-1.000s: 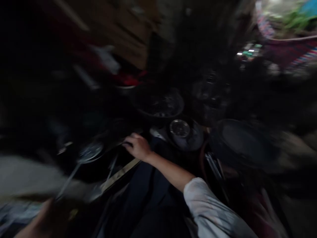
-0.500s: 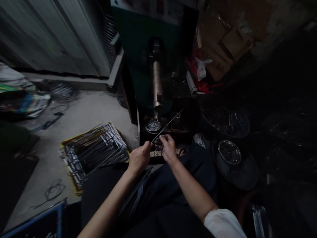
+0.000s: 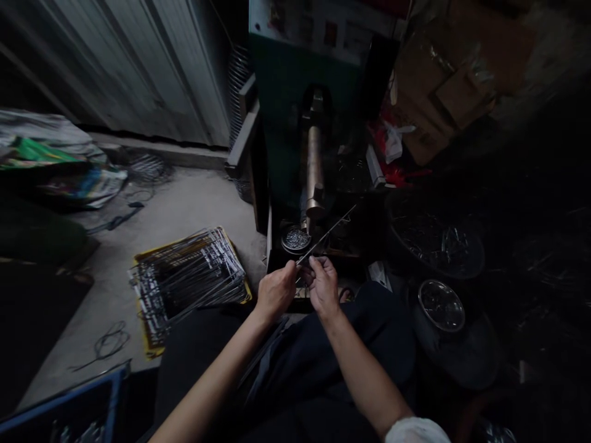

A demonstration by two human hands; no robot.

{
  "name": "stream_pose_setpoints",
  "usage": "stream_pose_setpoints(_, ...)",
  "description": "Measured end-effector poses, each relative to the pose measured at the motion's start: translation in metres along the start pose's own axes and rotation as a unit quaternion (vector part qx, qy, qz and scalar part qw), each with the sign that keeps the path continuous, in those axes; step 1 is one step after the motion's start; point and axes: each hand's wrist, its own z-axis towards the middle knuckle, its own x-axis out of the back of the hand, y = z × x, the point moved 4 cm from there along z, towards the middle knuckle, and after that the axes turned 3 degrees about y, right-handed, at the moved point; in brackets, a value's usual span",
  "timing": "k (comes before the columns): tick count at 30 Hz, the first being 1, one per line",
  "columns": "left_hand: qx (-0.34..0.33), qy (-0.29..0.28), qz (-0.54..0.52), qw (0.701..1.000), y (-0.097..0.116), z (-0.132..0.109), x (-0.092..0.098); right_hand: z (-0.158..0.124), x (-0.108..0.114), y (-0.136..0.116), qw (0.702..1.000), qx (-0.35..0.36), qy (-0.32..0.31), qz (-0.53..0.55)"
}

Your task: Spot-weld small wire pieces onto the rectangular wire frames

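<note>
A thin metal rod (image 3: pixel 329 234) slants up and to the right from my hands. My left hand (image 3: pixel 277 289) is closed round its lower end. Close beside it, my right hand (image 3: pixel 323 283) has its thumb and fingers pinched near the rod; dimness hides whether they grip the rod or a small part against it. Just beyond my hands, a round dish (image 3: pixel 296 240) of small shiny metal pieces sits under the copper-coloured arm (image 3: pixel 314 166) of a green machine (image 3: pixel 281 80).
At left, a yellow crate (image 3: pixel 148 335) holds many metal rods. A blue-edged crate (image 3: pixel 113 400) stands lower left. On the right are a dark basin (image 3: pixel 480 261) with metal pieces and a clear round bowl (image 3: pixel 441 306). Cardboard (image 3: pixel 462 92) leans at the back right.
The whole view has shifted, so the scene sits further right. The right-hand fingers have closed in nearer the rod and my left hand; the rod keeps a similar slant.
</note>
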Motion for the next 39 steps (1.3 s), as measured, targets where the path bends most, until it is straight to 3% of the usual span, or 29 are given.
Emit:
stream_pose_setpoints(19,-0.013,0.035,-0.026,0.999,0.000,0.022,0.005,0.019,-0.014,-0.007,0.999,0.046,0.008,-0.022)
stream_pose_setpoints(39,-0.018,0.043,-0.044,0.998,-0.004,0.035,0.006,0.027,-0.022,-0.011,0.998,0.034,0.004,-0.043)
